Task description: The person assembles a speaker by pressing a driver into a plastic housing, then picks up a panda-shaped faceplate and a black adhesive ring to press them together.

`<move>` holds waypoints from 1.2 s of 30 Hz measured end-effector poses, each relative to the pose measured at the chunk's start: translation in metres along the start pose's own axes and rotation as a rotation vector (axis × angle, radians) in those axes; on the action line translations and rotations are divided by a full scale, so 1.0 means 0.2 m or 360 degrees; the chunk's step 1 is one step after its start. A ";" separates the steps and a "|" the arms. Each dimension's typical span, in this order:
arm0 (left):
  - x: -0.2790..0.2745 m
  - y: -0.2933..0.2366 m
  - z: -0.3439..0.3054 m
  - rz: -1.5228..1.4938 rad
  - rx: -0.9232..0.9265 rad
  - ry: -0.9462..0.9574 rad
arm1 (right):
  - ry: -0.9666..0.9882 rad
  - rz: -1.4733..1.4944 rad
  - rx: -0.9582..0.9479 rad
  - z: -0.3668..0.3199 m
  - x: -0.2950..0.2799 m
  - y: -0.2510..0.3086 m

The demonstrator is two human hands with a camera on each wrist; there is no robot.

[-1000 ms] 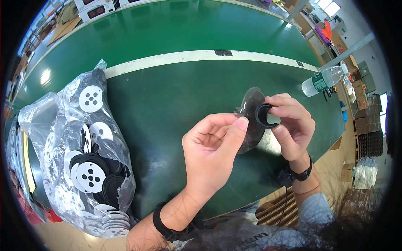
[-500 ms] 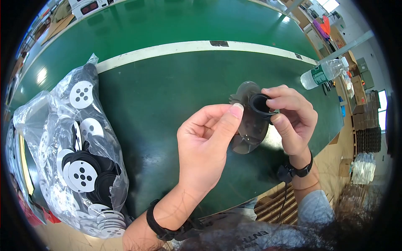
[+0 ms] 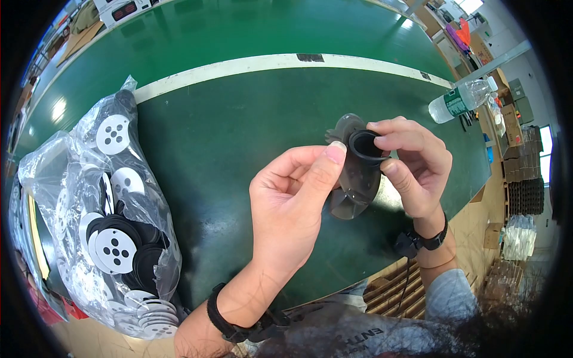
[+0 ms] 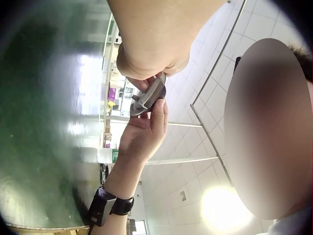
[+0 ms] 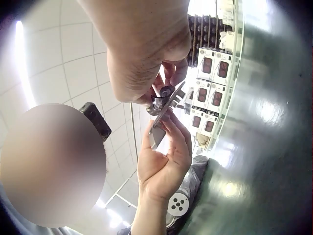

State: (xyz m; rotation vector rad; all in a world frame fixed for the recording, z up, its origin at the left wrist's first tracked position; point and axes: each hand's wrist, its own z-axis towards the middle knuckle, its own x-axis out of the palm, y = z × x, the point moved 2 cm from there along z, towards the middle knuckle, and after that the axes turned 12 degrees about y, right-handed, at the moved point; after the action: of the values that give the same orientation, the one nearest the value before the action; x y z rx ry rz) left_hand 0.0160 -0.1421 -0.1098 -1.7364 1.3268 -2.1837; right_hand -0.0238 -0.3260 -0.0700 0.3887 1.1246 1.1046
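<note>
A thin, dark translucent disc [image 3: 361,179] is held up above the green table in the head view. My left hand [image 3: 292,200] pinches its near edge between thumb and fingers. A black ring [image 3: 365,147] stands against the disc's right face, and my right hand [image 3: 418,164] grips the ring by its rim with thumb and fingertips. In the right wrist view the disc [image 5: 168,110] is seen nearly edge-on between my two hands. The left wrist view shows the disc [image 4: 142,105] tilted, with my right hand [image 4: 142,139] below it.
On the left lies a clear plastic bag [image 3: 65,238] with several white discs [image 3: 115,250] and black discs. A water bottle [image 3: 462,101] lies at the right of the green table [image 3: 239,131]. A white strip [image 3: 250,65] crosses the table behind my hands.
The black ring has turned so that its opening faces the head camera more, and it sits farther left. Both hands have shifted slightly left, still holding the pieces.
</note>
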 end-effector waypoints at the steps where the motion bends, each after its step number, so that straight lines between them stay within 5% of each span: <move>1: 0.00 0.00 0.00 -0.0005 -0.0013 -0.0003 | -0.0002 0.0002 0.0003 0.00 0.00 0.00; 26: 0.00 0.01 0.00 0.0003 -0.0047 -0.0011 | -0.0017 -0.0023 -0.0024 0.00 0.01 0.00; 36: -0.03 0.02 0.01 -0.0062 -0.0081 0.0015 | 0.0123 -0.0490 -0.0064 0.04 -0.01 0.06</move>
State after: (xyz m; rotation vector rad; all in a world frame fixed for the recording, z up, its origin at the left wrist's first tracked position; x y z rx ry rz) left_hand 0.0184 -0.1429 -0.1158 -1.7866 1.3743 -2.2000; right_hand -0.0229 -0.3196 -0.0574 0.1356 1.1834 0.8744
